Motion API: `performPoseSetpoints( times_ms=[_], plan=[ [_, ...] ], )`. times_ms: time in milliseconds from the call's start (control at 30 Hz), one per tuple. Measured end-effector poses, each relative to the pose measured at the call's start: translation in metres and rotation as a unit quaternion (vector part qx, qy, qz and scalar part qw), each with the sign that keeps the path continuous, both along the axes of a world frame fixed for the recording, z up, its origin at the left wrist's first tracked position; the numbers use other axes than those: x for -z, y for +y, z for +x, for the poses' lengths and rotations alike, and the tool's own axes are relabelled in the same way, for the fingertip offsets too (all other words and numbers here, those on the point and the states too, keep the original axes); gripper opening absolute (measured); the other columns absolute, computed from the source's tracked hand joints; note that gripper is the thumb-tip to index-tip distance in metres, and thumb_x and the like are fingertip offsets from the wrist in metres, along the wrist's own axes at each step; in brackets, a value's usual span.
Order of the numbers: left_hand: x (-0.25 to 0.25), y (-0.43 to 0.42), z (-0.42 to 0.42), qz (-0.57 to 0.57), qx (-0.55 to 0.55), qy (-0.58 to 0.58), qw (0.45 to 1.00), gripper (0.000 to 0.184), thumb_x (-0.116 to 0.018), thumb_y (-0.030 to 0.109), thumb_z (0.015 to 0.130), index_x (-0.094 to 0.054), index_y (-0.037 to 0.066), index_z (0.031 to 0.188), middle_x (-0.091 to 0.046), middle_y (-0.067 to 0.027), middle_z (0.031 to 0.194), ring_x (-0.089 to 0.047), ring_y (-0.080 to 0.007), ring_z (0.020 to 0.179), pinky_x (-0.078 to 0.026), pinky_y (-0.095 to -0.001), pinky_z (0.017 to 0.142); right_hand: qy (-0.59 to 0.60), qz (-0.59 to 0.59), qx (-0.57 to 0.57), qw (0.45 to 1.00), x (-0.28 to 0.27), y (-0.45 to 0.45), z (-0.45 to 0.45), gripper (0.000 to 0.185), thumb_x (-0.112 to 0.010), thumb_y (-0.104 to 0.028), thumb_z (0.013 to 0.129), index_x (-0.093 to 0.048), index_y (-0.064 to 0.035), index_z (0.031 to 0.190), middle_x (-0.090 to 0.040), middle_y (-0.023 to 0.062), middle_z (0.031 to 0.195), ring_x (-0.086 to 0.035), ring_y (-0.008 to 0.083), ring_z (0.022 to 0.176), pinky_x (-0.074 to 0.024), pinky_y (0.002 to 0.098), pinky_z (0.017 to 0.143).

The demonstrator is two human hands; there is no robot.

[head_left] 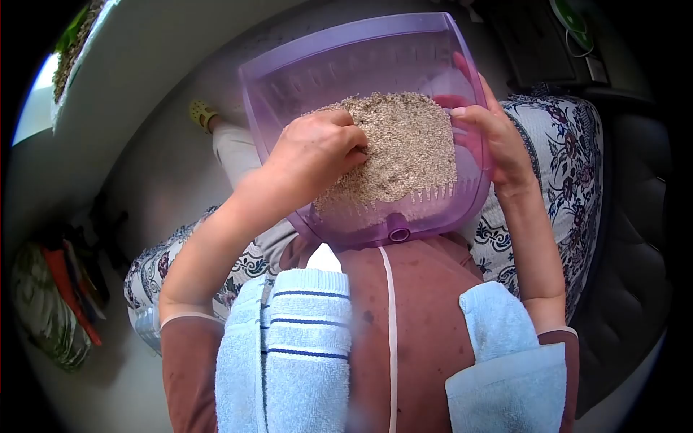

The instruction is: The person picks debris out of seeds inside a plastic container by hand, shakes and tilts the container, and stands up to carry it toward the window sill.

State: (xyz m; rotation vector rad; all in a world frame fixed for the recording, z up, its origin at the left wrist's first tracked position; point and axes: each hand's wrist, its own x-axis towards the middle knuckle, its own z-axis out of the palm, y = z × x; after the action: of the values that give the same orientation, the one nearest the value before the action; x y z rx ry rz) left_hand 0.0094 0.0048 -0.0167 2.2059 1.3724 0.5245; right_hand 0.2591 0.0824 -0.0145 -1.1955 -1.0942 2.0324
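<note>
A translucent purple plastic bin (346, 37) with slotted walls rests against my lap and belly, tilted toward me. Inside lies a heap of beige, grain-like bits (411, 148). My right hand (498, 137) grips the bin's right wall, thumb on the inner side and fingers showing through the plastic outside. Over the left part of the heap, my left hand (321, 144) has its fingers curled and pinched together at the surface of the grains. Whatever is between those fingertips is hidden.
I sit on a seat with a flowered cover (556, 166). Blue towels (307, 339) hang over my shoulders. A dark padded piece of furniture (628, 267) stands at right. Bags (50, 303) lie on the floor at left. A yellow clog (201, 114) shows beyond my left arm.
</note>
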Motion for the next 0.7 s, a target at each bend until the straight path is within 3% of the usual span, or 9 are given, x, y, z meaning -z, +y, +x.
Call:
performPoseSetpoints(
  times_ms=[133, 233, 267, 333, 433, 567, 700],
  plan=[
    [0.003, -0.001, 0.000, -0.008, -0.001, 0.017, 1.000, 0.011, -0.073, 0.010, 0.077, -0.070, 0.006, 0.087, -0.065, -0.0078, 0.082, -0.066, -0.0245, 0.069, -0.055, -0.0322, 0.063, 0.007, -0.008, 0.005, 1.000, 0.002, -0.001, 0.003, 0.074, -0.055, -0.009, 0.083, -0.026, -0.0165, 0.151, -0.054, 0.0195, 0.121, -0.060, 0.0248, 0.106, -0.0525, 0.0358, 0.090],
    [-0.004, -0.001, 0.000, -0.074, -0.038, -0.072, 0.994, 0.009, -0.072, 0.013, 0.083, -0.072, 0.006, 0.089, -0.069, -0.0072, 0.083, -0.068, -0.0192, 0.070, -0.056, -0.0281, 0.062, 0.013, -0.011, 0.010, 1.000, 0.003, -0.001, 0.005, 0.074, -0.055, -0.008, 0.083, -0.026, -0.0160, 0.151, -0.054, 0.0194, 0.121, -0.060, 0.0250, 0.106, -0.0525, 0.0359, 0.090],
    [-0.010, 0.000, -0.001, -0.185, -0.070, -0.158, 0.967, 0.011, -0.070, 0.014, 0.085, -0.072, 0.005, 0.091, -0.069, -0.0078, 0.085, -0.068, -0.0176, 0.070, -0.056, -0.0268, 0.063, 0.018, -0.013, 0.011, 1.000, 0.004, -0.001, 0.005, 0.074, -0.055, -0.008, 0.083, -0.026, -0.0159, 0.151, -0.054, 0.0193, 0.121, -0.060, 0.0250, 0.105, -0.0524, 0.0358, 0.090],
    [-0.022, 0.001, -0.003, -0.392, -0.129, -0.317, 0.854, 0.016, -0.067, 0.017, 0.090, -0.072, 0.002, 0.095, -0.071, -0.0090, 0.089, -0.069, -0.0144, 0.072, -0.057, -0.0243, 0.065, 0.019, -0.010, 0.009, 1.000, 0.004, 0.000, 0.005, 0.074, -0.055, -0.008, 0.083, -0.026, -0.0157, 0.151, -0.054, 0.0193, 0.121, -0.060, 0.0252, 0.106, -0.0521, 0.0358, 0.091],
    [-0.026, 0.001, -0.008, -0.518, -0.178, -0.458, 0.700, 0.024, -0.064, 0.019, 0.094, -0.069, -0.003, 0.101, -0.070, -0.0106, 0.091, -0.069, -0.0131, 0.074, -0.059, -0.0242, 0.069, 0.017, -0.002, 0.000, 1.000, 0.002, 0.000, 0.003, 0.075, -0.055, -0.008, 0.083, -0.025, -0.0154, 0.151, -0.054, 0.0194, 0.122, -0.060, 0.0258, 0.107, -0.0515, 0.0358, 0.092],
    [-0.020, 0.000, -0.013, -0.553, -0.169, -0.524, 0.625, 0.032, -0.055, 0.021, 0.098, -0.063, -0.007, 0.111, -0.070, -0.0144, 0.094, -0.071, -0.0163, 0.079, -0.060, -0.0258, 0.074, 0.019, -0.001, -0.004, 1.000, 0.004, 0.000, 0.003, 0.076, -0.055, -0.009, 0.082, -0.025, -0.0153, 0.151, -0.053, 0.0200, 0.123, -0.059, 0.0268, 0.109, -0.0506, 0.0363, 0.093],
    [-0.019, -0.001, -0.014, -0.562, -0.169, -0.553, 0.591, 0.033, -0.052, 0.020, 0.099, -0.061, -0.009, 0.114, -0.069, -0.0164, 0.097, -0.071, -0.0180, 0.082, -0.060, -0.0261, 0.076, 0.015, 0.010, 0.011, 1.000, 0.001, -0.003, 0.000, 0.075, -0.056, -0.010, 0.082, -0.026, -0.0154, 0.151, -0.053, 0.0200, 0.123, -0.058, 0.0271, 0.110, -0.0503, 0.0372, 0.094]
  ],
)
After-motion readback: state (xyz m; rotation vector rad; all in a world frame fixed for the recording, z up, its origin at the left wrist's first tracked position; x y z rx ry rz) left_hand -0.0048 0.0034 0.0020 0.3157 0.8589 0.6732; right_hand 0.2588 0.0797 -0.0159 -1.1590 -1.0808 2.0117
